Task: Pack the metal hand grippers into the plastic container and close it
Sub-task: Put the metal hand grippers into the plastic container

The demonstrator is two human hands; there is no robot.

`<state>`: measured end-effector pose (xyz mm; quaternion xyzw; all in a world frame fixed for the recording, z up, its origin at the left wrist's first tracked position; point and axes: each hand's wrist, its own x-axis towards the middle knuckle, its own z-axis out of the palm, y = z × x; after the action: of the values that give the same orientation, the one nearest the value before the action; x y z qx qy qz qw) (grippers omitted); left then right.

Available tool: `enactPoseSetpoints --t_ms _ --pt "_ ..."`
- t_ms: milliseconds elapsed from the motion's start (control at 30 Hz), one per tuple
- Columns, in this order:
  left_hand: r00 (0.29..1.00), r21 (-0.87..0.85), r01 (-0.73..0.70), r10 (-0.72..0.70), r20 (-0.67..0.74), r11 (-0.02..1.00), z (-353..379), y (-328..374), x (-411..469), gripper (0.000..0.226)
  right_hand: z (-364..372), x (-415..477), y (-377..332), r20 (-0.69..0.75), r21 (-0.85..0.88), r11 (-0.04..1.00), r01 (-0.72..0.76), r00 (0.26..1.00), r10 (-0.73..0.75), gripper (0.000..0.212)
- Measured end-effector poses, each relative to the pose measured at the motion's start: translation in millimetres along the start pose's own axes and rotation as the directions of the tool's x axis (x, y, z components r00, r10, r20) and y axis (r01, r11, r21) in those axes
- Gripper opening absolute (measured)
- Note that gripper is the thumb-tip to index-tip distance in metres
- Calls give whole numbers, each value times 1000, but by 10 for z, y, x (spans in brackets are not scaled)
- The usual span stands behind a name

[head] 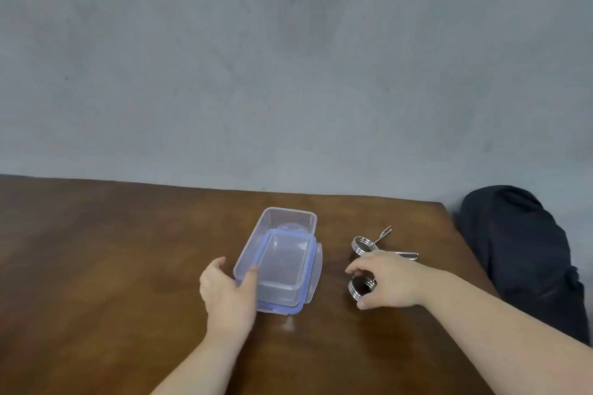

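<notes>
L hand (229, 290) on container (279, 253) | R hand (390, 279) curled round gripper (359, 288)

Container (276, 253): no lettering, brand or number legible — clear plastic with blue trim only.
Hand grippers (362, 245): bare metal coils, no marking to be read.
Table (96, 266): plain brown wood, no label or sign.
Wall (288, 58): grey, mottled, no writing.
Dark bundle (519, 250) at the right: no tag or print visible — too dark to make out any detail.
</notes>
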<state>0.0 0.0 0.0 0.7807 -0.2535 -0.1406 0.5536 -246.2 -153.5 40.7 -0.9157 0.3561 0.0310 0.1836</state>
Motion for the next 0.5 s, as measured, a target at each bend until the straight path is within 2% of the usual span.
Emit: enactPoseSetpoints --t_ms 67,133,267,433,500 --pt "995 -124 97 -96 13 988 43 -31 -68 72 12 35 7 35 -129 991 26 999 -21 72" --pt "992 -191 125 -120 38 974 92 -92 -119 76 62 42 39 48 -208 977 38 998 -28 73" --pt "990 -286 135 -121 68 949 188 -155 -108 74 183 79 131 21 -200 979 29 999 -25 77" --pt "983 -350 151 -105 148 925 222 -117 -50 43 128 36 199 -32 11 999 -36 999 36 82" --pt "978 -365 145 -77 195 920 220 -86 -25 37 17 21 173 -92 86 995 -43 994 51 82"
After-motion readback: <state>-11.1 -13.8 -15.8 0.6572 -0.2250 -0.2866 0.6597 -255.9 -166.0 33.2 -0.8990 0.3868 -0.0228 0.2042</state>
